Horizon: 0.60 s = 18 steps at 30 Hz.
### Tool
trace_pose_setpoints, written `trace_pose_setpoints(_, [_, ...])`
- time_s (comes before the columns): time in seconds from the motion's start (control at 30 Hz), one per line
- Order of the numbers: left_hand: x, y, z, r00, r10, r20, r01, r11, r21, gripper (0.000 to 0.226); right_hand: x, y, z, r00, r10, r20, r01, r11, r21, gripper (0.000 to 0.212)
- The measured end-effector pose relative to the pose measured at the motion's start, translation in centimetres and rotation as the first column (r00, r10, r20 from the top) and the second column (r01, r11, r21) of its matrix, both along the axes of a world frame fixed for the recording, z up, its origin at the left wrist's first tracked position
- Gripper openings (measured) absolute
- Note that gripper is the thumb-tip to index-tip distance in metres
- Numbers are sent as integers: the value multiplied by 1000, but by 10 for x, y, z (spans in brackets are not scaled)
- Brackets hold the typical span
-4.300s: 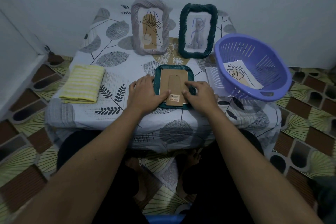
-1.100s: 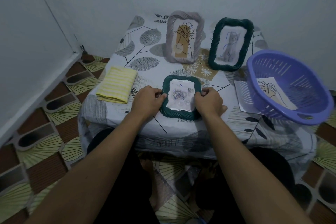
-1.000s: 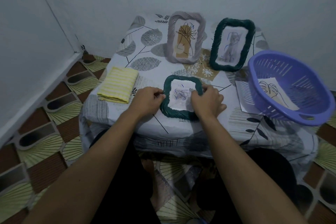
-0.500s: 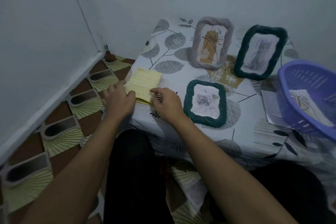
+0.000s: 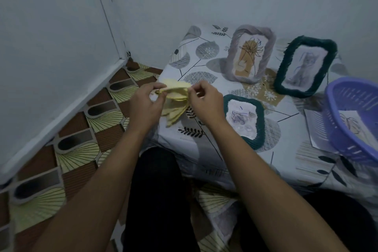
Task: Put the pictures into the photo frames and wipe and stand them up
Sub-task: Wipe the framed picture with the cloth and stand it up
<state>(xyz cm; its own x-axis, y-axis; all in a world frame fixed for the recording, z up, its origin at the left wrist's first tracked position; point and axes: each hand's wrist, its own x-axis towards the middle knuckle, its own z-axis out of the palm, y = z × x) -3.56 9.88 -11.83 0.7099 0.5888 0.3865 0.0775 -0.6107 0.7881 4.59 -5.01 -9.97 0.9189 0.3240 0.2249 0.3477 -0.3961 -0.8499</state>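
A yellow striped cloth (image 5: 176, 104) hangs in the air above the table's left edge. My left hand (image 5: 145, 106) pinches its top edge on the left and my right hand (image 5: 204, 101) pinches it on the right. A dark green frame (image 5: 258, 127) with a picture in it lies face up on the table, just right of my right hand. At the back stand a grey frame (image 5: 263, 37) with a flower drawing and a second dark green frame (image 5: 283, 75) with a cat drawing.
A purple basket (image 5: 335, 129) at the right holds a loose picture (image 5: 351, 124). A sheet of paper (image 5: 315, 127) lies under its left side. The low table (image 5: 206, 141) has a leaf-print cover. White walls close the corner at left and behind.
Both hands left the green frame lying face up, reached left to the folded yellow cloth and lifted it off the table. It now hangs partly unfolded between them.
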Motion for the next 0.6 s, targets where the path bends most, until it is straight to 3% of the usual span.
trace_pose_setpoints(0.1, [2, -6, 12, 996, -87, -23, 86, 996, -31, 28, 3, -10, 23, 999, -5, 35, 1, 994, 113, 11])
trace_pose_setpoints(0.17, [5, -9, 18, 989, -123, -76, 126, 991, 34, 33, 6, -15, 32, 999, 16, 49, -22, 993, 117, 10])
trace_pose_setpoints(0.3, [14, -14, 29, 987, -48, -154, 75, 982, 172, 22, 11, -21, 40, 999, 43, -24, -39, 990, 133, 13])
trace_pose_setpoints(0.5, [16, -22, 48, 998, -13, -56, 3, 985, -170, 24, 21, -30, 36, 983, 56, -173, -15, 973, 229, 16])
trace_pose_setpoints(0.6, [18, -26, 50, 990, -133, -42, 118, 960, -252, 13, 25, -33, 30, 971, 77, -226, -8, 956, 292, 18])
